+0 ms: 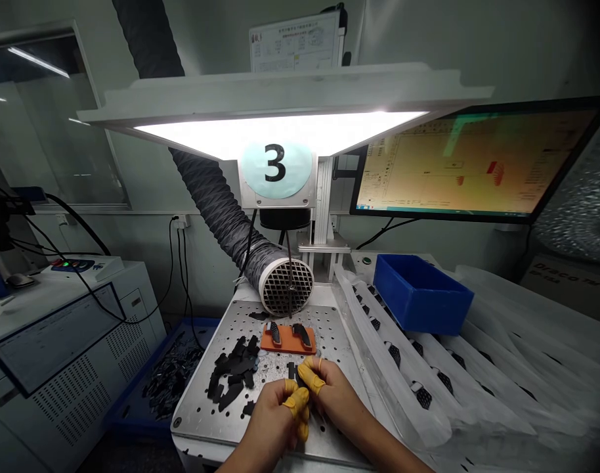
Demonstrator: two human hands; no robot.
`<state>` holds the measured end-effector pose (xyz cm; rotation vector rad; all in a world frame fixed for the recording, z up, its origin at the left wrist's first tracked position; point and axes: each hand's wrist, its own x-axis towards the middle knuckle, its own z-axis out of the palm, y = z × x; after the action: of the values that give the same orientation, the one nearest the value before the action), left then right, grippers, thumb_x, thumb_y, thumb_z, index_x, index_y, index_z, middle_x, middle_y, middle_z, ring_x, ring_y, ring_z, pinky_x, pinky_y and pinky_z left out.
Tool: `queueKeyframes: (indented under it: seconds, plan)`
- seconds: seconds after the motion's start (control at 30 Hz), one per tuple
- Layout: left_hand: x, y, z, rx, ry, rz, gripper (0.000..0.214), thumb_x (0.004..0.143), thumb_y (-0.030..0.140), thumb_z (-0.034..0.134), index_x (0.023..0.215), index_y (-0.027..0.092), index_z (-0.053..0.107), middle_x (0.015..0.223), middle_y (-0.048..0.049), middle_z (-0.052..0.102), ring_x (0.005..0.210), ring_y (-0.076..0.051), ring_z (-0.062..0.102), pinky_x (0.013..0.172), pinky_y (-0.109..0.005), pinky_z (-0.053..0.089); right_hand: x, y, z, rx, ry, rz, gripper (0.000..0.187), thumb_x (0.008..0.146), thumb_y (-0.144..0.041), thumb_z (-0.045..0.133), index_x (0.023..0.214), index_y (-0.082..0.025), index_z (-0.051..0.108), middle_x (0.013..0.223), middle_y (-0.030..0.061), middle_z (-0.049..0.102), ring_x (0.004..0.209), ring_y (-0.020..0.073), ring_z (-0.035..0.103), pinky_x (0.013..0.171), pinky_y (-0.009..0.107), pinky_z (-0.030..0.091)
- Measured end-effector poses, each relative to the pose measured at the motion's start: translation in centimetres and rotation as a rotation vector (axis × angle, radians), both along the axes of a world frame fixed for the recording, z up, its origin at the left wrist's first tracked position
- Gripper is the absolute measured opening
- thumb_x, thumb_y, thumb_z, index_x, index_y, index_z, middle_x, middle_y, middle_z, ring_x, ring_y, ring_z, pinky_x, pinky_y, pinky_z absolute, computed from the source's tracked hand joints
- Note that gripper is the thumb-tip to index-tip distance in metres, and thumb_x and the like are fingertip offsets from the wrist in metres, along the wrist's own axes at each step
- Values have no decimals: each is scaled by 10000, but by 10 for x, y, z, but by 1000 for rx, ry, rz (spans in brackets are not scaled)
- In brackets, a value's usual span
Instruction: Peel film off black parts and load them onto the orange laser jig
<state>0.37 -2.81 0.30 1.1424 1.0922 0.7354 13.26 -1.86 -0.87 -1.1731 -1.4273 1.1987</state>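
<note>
The left hand (273, 417) and right hand (332, 394), in yellow finger cots (296, 402), curl beside an upright black piece (291, 372) on the perforated metal tabletop (327, 355), any grip unclear.

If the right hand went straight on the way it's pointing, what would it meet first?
Probably the small black piece between the left hand and the right hand, just ahead of the yellow-capped fingers. Depth is unclear here, so they may already touch it.

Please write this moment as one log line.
left hand: yellow finger cots; right hand: likewise; black piece: between hands; orange pad: on perforated plate
</note>
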Motion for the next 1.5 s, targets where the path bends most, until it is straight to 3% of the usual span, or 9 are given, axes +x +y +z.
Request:
queueKeyframes:
  seconds: [0.23, 0.6, 1.27, 1.5]
  plan:
    - [1, 2, -9, 24, -5, 2, 393, 563, 570, 563, 563, 185, 479, 334, 37, 478, 226, -51, 305, 245, -169, 151, 0, -1, 0, 4, -22, -2, 332, 825, -421, 505, 602, -195, 410, 483, -66, 404, 403, 68, 329, 399, 208, 245]
    - [0, 2, -3, 2, -4, -26, 364, 579, 540, 562, 569, 188, 468, 350, 30, 502, 240, -52, 331, 263, -170, 169, 0, -2, 3, 23, -46, -1, 316, 843, -388, 486, 605, -190, 418, 510, -58, 409, 437, 73, 346, 415, 203, 267]
    - [0, 3, -11, 12, -19, -12, 419, 575, 593, 574, 582, 187, 470, 351, 31, 504, 232, -53, 328, 256, -173, 159, -1, -2, 4, 14, -49, -17, 331, 825, -420, 507, 603, -190, 423, 502, -55, 411, 425, 72, 344, 411, 203, 266]
    - [-1, 2, -5, -4, 24, -32, 407, 567, 581, 569, 598, 186, 475, 356, 36, 497, 248, -55, 342, 263, -172, 171, -2, -3, 5, 29, -31, -20, 322, 821, -397, 513, 595, -188, 419, 527, -50, 416, 468, 80, 360, 444, 206, 285]
